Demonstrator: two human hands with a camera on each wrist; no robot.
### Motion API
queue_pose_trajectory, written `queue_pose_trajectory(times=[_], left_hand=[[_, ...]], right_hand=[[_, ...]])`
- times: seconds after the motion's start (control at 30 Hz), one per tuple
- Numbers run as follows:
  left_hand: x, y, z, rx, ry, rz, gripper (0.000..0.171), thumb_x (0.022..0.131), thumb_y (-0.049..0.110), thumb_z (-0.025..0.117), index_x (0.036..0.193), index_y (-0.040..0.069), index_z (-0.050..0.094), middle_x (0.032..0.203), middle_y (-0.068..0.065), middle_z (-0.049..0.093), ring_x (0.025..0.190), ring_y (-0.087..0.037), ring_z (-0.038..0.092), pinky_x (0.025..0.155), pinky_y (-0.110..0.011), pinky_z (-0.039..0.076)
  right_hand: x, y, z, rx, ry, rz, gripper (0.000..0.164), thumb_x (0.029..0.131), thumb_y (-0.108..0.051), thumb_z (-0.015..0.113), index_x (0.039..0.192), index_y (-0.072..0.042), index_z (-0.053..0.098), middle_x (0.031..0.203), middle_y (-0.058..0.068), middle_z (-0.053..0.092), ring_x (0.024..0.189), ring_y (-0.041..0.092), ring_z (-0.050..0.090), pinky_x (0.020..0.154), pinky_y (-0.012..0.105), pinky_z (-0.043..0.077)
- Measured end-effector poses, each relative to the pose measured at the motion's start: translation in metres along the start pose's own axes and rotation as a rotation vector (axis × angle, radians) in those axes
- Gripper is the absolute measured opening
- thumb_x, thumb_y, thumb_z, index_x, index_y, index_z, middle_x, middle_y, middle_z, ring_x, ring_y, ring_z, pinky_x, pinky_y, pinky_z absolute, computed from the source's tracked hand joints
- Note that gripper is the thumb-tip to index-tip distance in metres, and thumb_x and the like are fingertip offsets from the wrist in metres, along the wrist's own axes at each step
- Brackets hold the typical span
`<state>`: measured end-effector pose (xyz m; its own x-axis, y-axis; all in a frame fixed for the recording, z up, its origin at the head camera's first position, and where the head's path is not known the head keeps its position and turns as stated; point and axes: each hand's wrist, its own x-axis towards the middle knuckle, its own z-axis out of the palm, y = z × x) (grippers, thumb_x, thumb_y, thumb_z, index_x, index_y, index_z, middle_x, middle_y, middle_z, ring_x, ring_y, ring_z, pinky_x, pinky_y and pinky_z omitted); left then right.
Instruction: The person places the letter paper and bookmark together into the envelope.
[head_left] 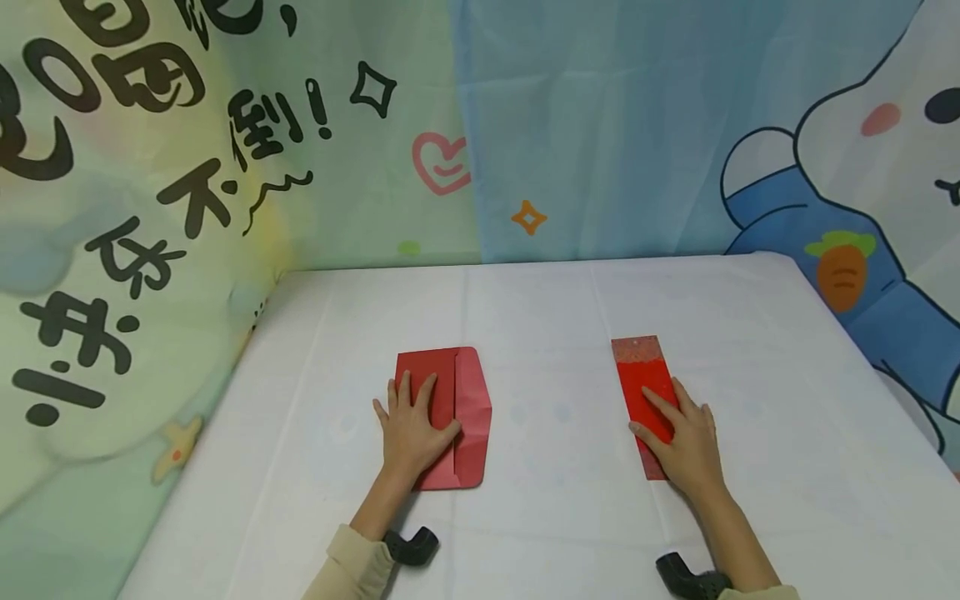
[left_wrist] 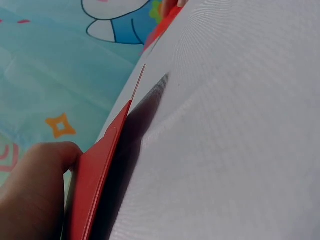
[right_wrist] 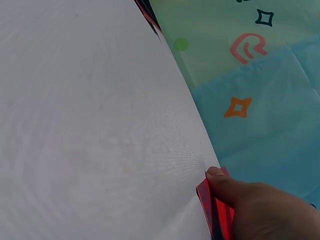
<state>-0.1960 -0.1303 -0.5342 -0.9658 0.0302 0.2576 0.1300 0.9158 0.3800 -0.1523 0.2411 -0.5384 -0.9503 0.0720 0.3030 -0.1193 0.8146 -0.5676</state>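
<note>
Strip (head_left: 647, 414) (bright red, patterned top end) lies R of ctr in the head view, under your R hand (head_left: 686, 442); long axis approx. vert., top leaning L. Envelope (head_left: 445, 396) is just L of ctr, under your L hand (head_left: 411, 433), w/ flap (head_left: 474, 454) out on its R side, i.e. facing the strip, well apart across the white table (head_left: 555, 450). Key relation: strip R of flap, nearly parallel to flap crease. Your L fingers: spread over envelope, thumb by crease. Your R thumb + index: parted, laid on strip; other R fingers partly hidden, can't tell. Only obvious container = envelope; contents n/v.
</note>
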Motion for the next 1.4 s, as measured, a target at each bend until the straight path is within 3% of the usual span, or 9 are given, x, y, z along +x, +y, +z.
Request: queue_pose_trajectory(times=[0.2, 0.47, 0.63, 0.73, 0.83, 0.97, 1.1, 1.23, 1.4], left_hand=[[0.001, -0.001, 0.001, -0.008, -0.006, 0.001, 0.074, 0.072, 0.05, 0.06, 0.137, 0.016, 0.044, 0.144, -0.021, 0.03, 0.132, -0.045, 0.019, 0.1, -0.067, 0.008], [0.0, -0.002, 0.002, -0.007, -0.004, 0.003, 0.074, 0.072, 0.05, 0.06, 0.137, 0.016, 0.045, 0.143, -0.021, 0.03, 0.132, -0.045, 0.02, 0.1, -0.067, 0.007], [0.0, -0.002, 0.003, -0.008, -0.01, 0.005, 0.074, 0.073, 0.051, 0.059, 0.137, 0.016, 0.044, 0.144, -0.021, 0.03, 0.132, -0.045, 0.019, 0.1, -0.067, 0.007], [0.0, -0.002, 0.002, -0.009, -0.007, 0.006, 0.074, 0.072, 0.051, 0.059, 0.137, 0.016, 0.045, 0.144, -0.021, 0.03, 0.132, -0.045, 0.019, 0.1, -0.067, 0.007], [0.001, -0.003, 0.002, -0.01, -0.003, 0.006, 0.074, 0.072, 0.05, 0.06, 0.136, 0.016, 0.045, 0.144, -0.021, 0.03, 0.132, -0.045, 0.019, 0.1, -0.067, 0.007], [0.003, -0.003, 0.001, -0.02, -0.001, 0.013, 0.074, 0.072, 0.049, 0.061, 0.136, 0.015, 0.046, 0.144, -0.022, 0.03, 0.132, -0.046, 0.02, 0.1, -0.067, 0.007], [0.003, -0.002, 0.001, -0.038, -0.002, 0.014, 0.075, 0.072, 0.049, 0.062, 0.136, 0.014, 0.046, 0.144, -0.023, 0.03, 0.132, -0.046, 0.02, 0.1, -0.067, 0.007], [0.003, -0.001, 0.001, -0.037, -0.006, 0.012, 0.075, 0.071, 0.048, 0.064, 0.136, 0.013, 0.046, 0.143, -0.024, 0.031, 0.131, -0.047, 0.021, 0.1, -0.067, 0.007], [0.003, -0.003, 0.0, -0.014, -0.005, 0.007, 0.075, 0.071, 0.048, 0.063, 0.135, 0.014, 0.046, 0.143, -0.024, 0.031, 0.131, -0.047, 0.021, 0.099, -0.068, 0.007]], right_hand=[[0.003, -0.007, -0.004, 0.102, -0.005, 0.104, 0.061, 0.076, -0.016, 0.075, 0.13, -0.003, 0.05, 0.133, 0.027, 0.032, 0.114, 0.044, 0.033, 0.082, 0.06, 0.04], [0.012, -0.022, -0.027, 0.082, -0.314, 0.202, 0.067, 0.08, -0.024, 0.07, 0.135, 0.001, 0.041, 0.114, 0.031, 0.04, 0.102, 0.045, 0.04, 0.081, 0.055, 0.043], [0.023, -0.035, -0.032, 0.346, -0.417, 0.196, 0.066, 0.08, -0.015, 0.07, 0.137, 0.0, 0.04, 0.1, 0.02, 0.042, 0.079, 0.025, 0.045, 0.06, 0.031, 0.044], [0.031, -0.05, -0.022, 0.543, -0.481, 0.164, 0.074, 0.079, -0.013, 0.072, 0.142, -0.006, 0.033, 0.107, 0.018, 0.047, 0.082, 0.02, 0.051, 0.063, 0.023, 0.049], [0.039, -0.075, -0.002, 0.684, -0.548, 0.131, 0.082, 0.078, -0.011, 0.073, 0.145, -0.013, 0.026, 0.12, 0.019, 0.052, 0.096, 0.023, 0.057, 0.077, 0.028, 0.051], [0.046, -0.111, 0.03, 0.79, -0.606, 0.104, 0.089, 0.075, -0.005, 0.074, 0.146, -0.014, 0.021, 0.098, 0.017, 0.06, 0.076, 0.019, 0.056, 0.068, 0.025, 0.051], [0.046, -0.141, 0.049, 0.758, -0.61, 0.083, 0.088, 0.074, 0.001, 0.073, 0.145, -0.006, 0.022, 0.069, 0.014, 0.045, 0.056, 0.013, 0.039, 0.051, 0.02, 0.04], [0.045, -0.145, 0.068, 0.675, -0.595, 0.057, 0.088, 0.072, -0.003, 0.076, 0.144, -0.005, 0.025, 0.063, 0.008, 0.033, 0.054, 0.011, 0.033, 0.047, 0.02, 0.032], [0.046, -0.141, 0.085, 0.632, -0.605, -0.027, 0.089, 0.07, -0.006, 0.078, 0.143, -0.002, 0.026, 0.071, 0.006, 0.04, 0.056, 0.01, 0.037, 0.049, 0.02, 0.035]])
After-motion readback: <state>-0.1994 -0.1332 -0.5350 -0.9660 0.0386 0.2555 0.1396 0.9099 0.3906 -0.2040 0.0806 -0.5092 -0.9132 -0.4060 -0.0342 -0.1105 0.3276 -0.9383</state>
